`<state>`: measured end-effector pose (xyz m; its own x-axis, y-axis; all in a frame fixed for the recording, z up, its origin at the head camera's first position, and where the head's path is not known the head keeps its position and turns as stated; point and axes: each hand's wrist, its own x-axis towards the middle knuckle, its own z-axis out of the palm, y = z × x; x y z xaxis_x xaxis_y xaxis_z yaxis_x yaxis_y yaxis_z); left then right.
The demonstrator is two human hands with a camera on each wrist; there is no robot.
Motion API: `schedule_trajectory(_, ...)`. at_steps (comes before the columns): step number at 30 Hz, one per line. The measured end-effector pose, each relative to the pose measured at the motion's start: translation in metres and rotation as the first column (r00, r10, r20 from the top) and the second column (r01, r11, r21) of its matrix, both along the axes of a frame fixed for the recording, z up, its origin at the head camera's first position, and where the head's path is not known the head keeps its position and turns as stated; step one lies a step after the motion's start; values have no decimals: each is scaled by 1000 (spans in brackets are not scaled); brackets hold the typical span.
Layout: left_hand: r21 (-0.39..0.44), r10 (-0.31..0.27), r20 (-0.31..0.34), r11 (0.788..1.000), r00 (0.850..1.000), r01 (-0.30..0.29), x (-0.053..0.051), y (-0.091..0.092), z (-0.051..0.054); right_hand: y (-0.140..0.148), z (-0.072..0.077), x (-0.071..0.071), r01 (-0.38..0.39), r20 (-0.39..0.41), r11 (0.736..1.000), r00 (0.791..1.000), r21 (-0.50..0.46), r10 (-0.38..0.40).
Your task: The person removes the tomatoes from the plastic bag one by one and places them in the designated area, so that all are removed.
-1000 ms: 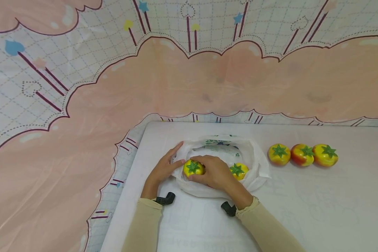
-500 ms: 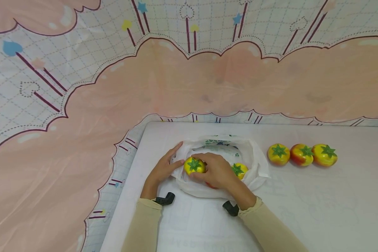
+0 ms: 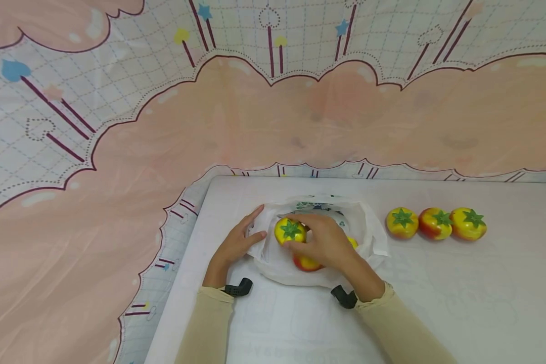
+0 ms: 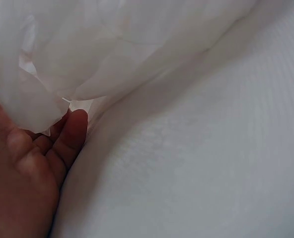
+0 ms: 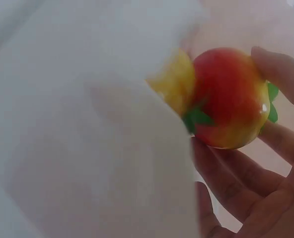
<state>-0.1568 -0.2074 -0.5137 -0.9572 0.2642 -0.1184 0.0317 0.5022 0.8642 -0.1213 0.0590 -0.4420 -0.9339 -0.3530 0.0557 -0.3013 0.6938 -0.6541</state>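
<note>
In the head view, my right hand point(image 3: 325, 240) grips a yellow-and-red toy fruit point(image 3: 290, 231) with a green star-shaped top, above the opening of a white plastic bag point(image 3: 375, 237). Thumb and fingers reach round the fruit's sides; its red side point(image 5: 229, 89) faces the right wrist view. Below lies another toy fruit point(image 3: 306, 263), and a third point(image 3: 353, 242) is mostly behind the hand. My left hand point(image 3: 233, 245) rests against the bag's left rim, index finger and thumb spread apart. In the left wrist view, bag plastic point(image 4: 122, 54) covers part of the left fingers point(image 4: 72, 131).
Three similar toy fruits, a yellow one point(image 3: 402, 223), a redder one point(image 3: 435, 223) and another yellow one point(image 3: 468, 224), stand in a row right of the bag. The white table point(image 3: 437, 303) ends at a patterned curtain point(image 3: 300, 126) behind and at the left.
My right hand has raised the toy fruit and moved it right, away from the left thumb. The red-and-yellow fruit below shows more. The left hand stays put.
</note>
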Motion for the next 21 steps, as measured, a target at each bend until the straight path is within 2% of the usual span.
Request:
schedule_trajectory(11,-14,-19,-7,1000,1000,19,3,-7,0,31,18,5,71,23,997,997,-37,-70)
schedule_trajectory(21,-6,-47,-14,999,999,47,4,-14,-2,59,24,12,138,23,990,990,-26,-138)
